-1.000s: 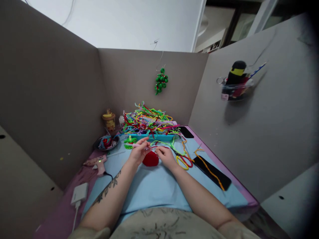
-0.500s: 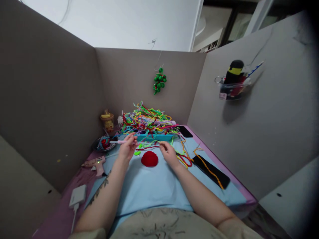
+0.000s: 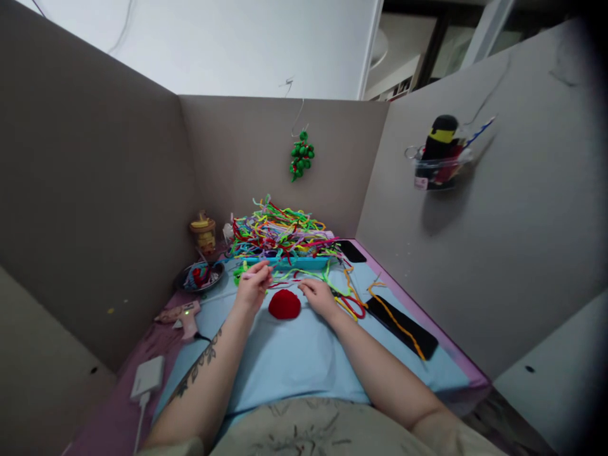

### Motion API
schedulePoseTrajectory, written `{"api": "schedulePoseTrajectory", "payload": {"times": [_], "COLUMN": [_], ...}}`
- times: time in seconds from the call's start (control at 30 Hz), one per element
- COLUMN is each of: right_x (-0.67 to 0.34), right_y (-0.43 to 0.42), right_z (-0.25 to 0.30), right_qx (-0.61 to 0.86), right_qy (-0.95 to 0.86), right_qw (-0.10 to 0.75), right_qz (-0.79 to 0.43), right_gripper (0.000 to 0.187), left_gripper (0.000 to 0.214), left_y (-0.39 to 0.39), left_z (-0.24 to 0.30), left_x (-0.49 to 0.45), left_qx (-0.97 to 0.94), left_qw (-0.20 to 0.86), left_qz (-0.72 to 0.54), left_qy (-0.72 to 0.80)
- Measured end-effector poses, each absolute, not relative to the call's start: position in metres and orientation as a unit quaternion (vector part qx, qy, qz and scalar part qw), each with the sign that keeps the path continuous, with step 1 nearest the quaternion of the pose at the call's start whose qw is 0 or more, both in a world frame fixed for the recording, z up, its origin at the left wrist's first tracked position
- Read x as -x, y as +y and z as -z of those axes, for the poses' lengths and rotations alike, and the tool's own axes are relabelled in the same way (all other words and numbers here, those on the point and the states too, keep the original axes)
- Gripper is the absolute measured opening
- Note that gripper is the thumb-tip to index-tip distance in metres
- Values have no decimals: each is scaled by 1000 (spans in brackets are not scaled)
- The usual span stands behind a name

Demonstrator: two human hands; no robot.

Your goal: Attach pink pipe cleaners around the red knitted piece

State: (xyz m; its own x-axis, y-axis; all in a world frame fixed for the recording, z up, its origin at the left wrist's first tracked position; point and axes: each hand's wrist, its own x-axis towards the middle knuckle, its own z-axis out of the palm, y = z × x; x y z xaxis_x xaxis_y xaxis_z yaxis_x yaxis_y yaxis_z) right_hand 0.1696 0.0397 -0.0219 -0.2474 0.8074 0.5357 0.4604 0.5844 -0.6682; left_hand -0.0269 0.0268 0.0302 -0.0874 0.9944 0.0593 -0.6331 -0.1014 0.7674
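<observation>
My left hand (image 3: 255, 285) is closed around a slim pink stick-like tool (image 3: 247, 276), mostly hidden by the fingers. To its right, my right hand (image 3: 317, 294) is pinched shut; whatever lies between its fingertips is too small to make out. Between and just below the two hands rests a red dome-shaped piece (image 3: 284, 304), which neither hand touches. Dark red yarn strands (image 3: 285, 284) run across the cloth behind it.
A large heap of coloured yarn ends (image 3: 285, 228) fills a blue tray (image 3: 308, 262) at the back. Left are a dark bowl (image 3: 183, 282), a pink glue gun (image 3: 187, 316) and a white adapter (image 3: 147, 377). Right are red-handled scissors (image 3: 357, 308) and a black slab (image 3: 403, 329).
My left hand has moved right, towards the right hand, and the pink tool's pale end no longer sticks out far to the left. My right hand has shifted slightly left.
</observation>
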Motion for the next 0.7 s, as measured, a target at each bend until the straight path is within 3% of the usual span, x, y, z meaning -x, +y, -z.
{"api": "schedulePoseTrajectory", "payload": {"times": [0.17,0.3,0.47,0.6,0.7], "right_x": [-195,-208,-212,-203,-184], "right_y": [58,70,73,64,49], "right_z": [23,28,35,28,19], "right_qx": [478,505,546,576,479], "right_qy": [-707,-696,-734,-683,-699], "right_qw": [488,486,387,447,496], "right_qz": [-181,-154,-118,-47,-191], "right_gripper": [27,25,18,23,26], "left_gripper": [17,28,37,28,34], "left_y": [37,41,40,29,19], "left_z": [-44,-45,-35,-30,-27], "left_x": [64,80,64,38,18], "left_qx": [-247,-236,-266,-314,-380], "left_qw": [559,527,559,596,607], "left_qz": [-749,-774,-714,-657,-607], "left_qy": [256,260,327,338,345]}}
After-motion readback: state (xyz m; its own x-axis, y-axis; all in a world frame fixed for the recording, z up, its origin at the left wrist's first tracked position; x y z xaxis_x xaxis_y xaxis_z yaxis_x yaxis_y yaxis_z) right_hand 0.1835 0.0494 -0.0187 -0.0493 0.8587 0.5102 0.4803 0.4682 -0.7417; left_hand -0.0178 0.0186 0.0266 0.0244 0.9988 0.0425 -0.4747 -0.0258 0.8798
